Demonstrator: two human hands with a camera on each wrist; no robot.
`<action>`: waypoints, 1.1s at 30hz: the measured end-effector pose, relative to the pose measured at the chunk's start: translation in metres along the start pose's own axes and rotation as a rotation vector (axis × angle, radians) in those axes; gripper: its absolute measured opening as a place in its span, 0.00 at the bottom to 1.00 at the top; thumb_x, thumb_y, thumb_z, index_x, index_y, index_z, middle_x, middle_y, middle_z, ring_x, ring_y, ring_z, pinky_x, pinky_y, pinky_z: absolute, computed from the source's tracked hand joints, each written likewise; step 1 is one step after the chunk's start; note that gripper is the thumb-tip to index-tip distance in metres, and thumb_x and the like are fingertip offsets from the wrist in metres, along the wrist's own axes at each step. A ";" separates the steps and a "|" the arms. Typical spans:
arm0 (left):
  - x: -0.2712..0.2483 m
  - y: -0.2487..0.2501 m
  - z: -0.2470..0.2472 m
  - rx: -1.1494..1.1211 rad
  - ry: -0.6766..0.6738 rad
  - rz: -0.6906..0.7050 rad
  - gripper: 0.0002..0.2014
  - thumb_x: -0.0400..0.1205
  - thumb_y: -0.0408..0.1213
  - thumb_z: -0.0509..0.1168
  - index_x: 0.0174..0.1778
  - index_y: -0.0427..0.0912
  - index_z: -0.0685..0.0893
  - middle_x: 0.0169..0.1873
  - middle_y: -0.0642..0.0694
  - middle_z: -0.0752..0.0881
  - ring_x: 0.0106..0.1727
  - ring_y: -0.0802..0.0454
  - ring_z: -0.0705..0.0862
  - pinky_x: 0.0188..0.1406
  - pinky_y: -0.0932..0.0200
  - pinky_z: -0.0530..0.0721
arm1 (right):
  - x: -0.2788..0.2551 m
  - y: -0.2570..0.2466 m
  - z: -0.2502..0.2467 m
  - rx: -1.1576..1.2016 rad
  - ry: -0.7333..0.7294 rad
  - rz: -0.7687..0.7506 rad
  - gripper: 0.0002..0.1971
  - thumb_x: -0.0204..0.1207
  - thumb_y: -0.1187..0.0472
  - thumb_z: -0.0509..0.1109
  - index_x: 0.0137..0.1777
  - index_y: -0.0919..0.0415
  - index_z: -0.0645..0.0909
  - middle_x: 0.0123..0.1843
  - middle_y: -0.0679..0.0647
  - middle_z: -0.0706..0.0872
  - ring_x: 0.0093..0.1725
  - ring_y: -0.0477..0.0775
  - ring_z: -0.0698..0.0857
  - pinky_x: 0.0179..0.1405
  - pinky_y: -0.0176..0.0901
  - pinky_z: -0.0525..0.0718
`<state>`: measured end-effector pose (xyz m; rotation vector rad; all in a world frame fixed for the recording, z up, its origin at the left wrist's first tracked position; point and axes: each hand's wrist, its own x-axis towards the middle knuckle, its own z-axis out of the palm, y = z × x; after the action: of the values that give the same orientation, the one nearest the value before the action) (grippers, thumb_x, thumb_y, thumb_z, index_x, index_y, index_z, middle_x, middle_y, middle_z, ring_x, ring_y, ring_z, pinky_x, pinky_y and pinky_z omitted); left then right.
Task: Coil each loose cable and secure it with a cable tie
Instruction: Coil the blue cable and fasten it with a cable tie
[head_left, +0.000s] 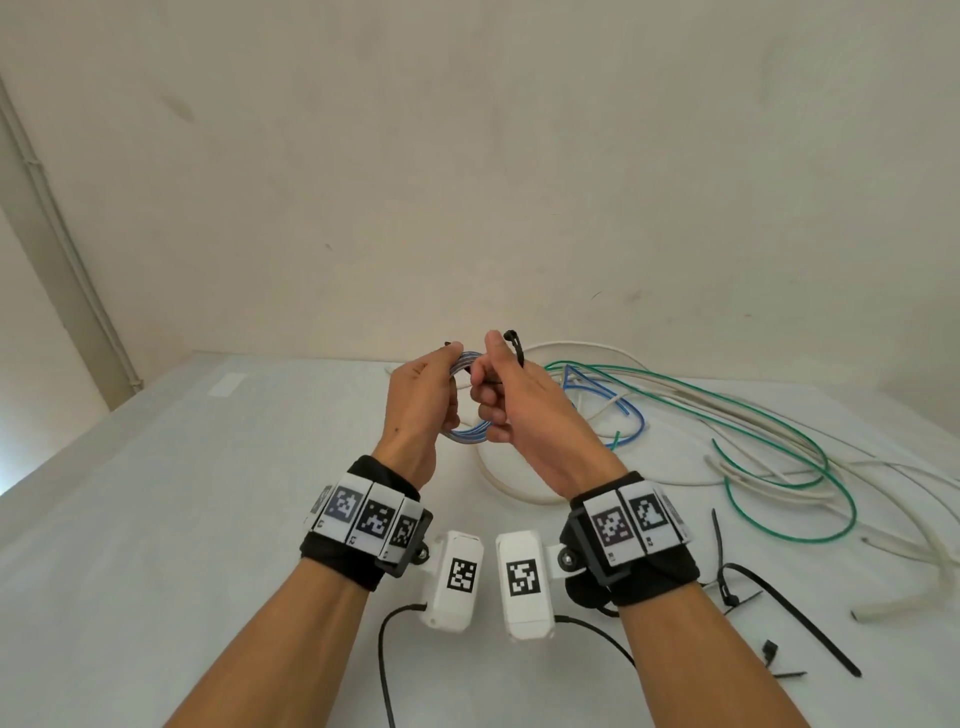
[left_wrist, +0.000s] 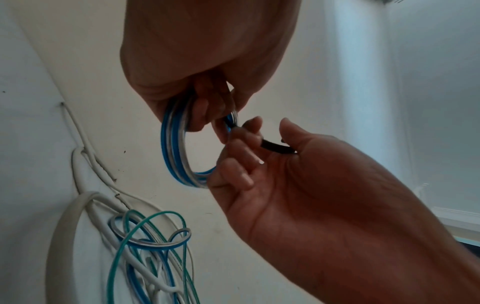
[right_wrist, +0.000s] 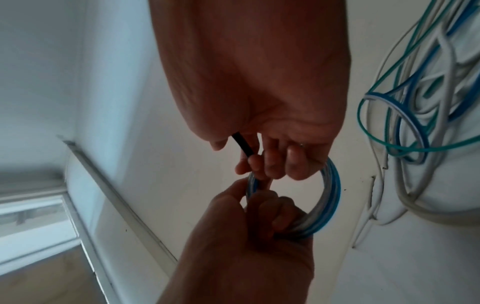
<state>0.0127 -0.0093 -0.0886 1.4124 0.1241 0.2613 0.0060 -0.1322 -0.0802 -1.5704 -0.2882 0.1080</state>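
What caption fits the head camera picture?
Both hands, left and right, hold a coiled blue cable and black tie.

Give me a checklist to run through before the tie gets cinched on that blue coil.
1. Blue-and-white coil gathered into tidy loops: ok.
2. Left hand grips the coil: ok.
3. Right hand holds the black cable tie: ok.
4. Tie wrapped round the whole bundle: cannot tell, fingers hide it.
5. Tail threaded through the tie's head: cannot tell.
6. Spare ties on the table: ok.
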 end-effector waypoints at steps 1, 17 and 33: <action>0.000 -0.001 -0.001 0.015 0.017 0.027 0.18 0.89 0.43 0.64 0.31 0.46 0.83 0.24 0.48 0.67 0.23 0.53 0.65 0.23 0.61 0.66 | -0.001 -0.003 -0.003 0.029 -0.027 0.004 0.21 0.89 0.37 0.60 0.43 0.53 0.77 0.33 0.47 0.67 0.30 0.47 0.64 0.31 0.43 0.60; -0.003 -0.001 -0.005 0.469 -0.037 0.448 0.12 0.90 0.48 0.61 0.52 0.58 0.91 0.40 0.48 0.93 0.33 0.45 0.79 0.33 0.62 0.74 | 0.002 -0.010 -0.030 -0.303 0.230 -0.274 0.15 0.88 0.53 0.69 0.42 0.60 0.89 0.32 0.50 0.84 0.31 0.45 0.81 0.33 0.46 0.84; -0.004 0.000 -0.004 0.653 -0.172 0.525 0.11 0.90 0.43 0.61 0.57 0.56 0.90 0.40 0.52 0.92 0.22 0.57 0.73 0.32 0.57 0.73 | 0.000 -0.018 -0.027 -0.554 0.354 -0.470 0.06 0.83 0.60 0.73 0.47 0.57 0.91 0.30 0.38 0.88 0.30 0.35 0.87 0.40 0.36 0.85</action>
<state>0.0074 -0.0066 -0.0892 2.1001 -0.3403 0.5629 0.0105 -0.1589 -0.0616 -1.9819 -0.4208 -0.6592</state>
